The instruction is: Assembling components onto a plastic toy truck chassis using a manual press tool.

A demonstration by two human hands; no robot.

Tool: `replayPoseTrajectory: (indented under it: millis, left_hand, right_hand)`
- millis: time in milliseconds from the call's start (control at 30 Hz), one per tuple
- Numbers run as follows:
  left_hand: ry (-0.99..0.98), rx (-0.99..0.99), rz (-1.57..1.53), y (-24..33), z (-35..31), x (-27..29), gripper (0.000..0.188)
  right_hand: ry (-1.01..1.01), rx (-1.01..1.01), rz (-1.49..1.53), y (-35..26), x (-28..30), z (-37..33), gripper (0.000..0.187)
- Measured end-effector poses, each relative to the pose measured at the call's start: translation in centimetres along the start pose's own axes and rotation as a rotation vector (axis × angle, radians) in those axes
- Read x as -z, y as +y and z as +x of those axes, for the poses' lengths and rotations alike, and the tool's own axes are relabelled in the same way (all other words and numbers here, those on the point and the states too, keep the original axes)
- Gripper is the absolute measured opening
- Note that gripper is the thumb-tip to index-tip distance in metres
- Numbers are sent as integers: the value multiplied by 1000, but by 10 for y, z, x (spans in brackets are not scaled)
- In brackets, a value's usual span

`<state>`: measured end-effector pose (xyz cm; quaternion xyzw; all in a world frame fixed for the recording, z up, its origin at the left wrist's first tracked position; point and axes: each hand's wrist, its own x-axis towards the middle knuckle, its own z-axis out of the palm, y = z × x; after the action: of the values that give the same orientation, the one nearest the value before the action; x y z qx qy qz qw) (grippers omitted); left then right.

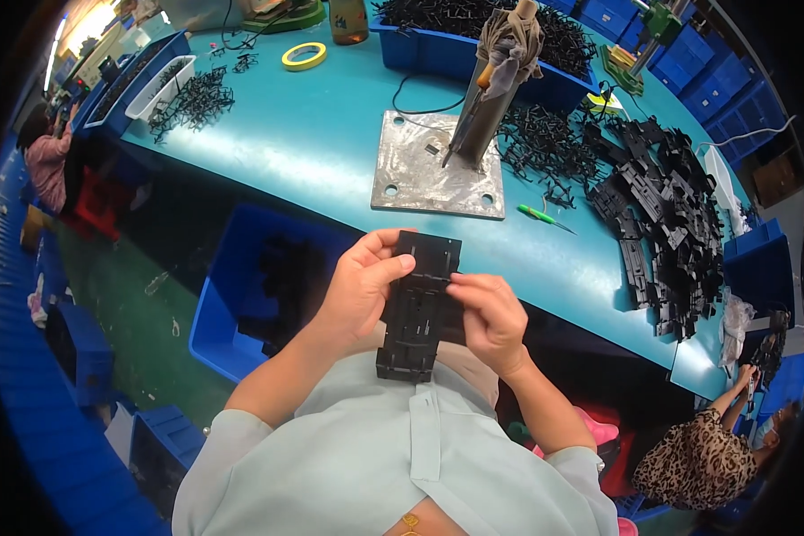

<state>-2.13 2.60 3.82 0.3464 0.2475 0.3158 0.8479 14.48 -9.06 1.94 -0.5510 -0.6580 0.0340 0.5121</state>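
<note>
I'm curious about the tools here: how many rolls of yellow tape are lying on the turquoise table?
1. The yellow tape roll lies flat near the far edge of the turquoise table, left of the metal base plate. Others could be hidden behind the bins.

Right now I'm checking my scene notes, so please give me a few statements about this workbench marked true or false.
1. Both hands hold a black plastic part. True.
2. The yellow tape roll sits on the left hand. False: it lies far back on the teal table.
3. A green screwdriver lies on the table. True.
4. The metal base plate is in the right hand. False: it rests on the table.
</note>
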Motion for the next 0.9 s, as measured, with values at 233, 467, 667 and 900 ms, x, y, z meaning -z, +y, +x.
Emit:
replayPoseTrajectory:
  millis: [233, 467, 667, 900]
  left_hand:
    - [0, -30, 35, -16, -26, -2, 31]
    - [-21, 7, 4, -18, -42, 11, 27]
    - [42, 13, 12, -14, -40, 9, 12]
    - [82, 19, 67, -10, -39, 6, 3]
  right_hand:
    - [66, -882, 643, -16, -9, 8, 11]
    - [47, -972, 854, -30, -9, 14, 12]
    - [32, -961, 915, -30, -15, 15, 11]
    - [18, -1008, 965, -28, -19, 14, 11]
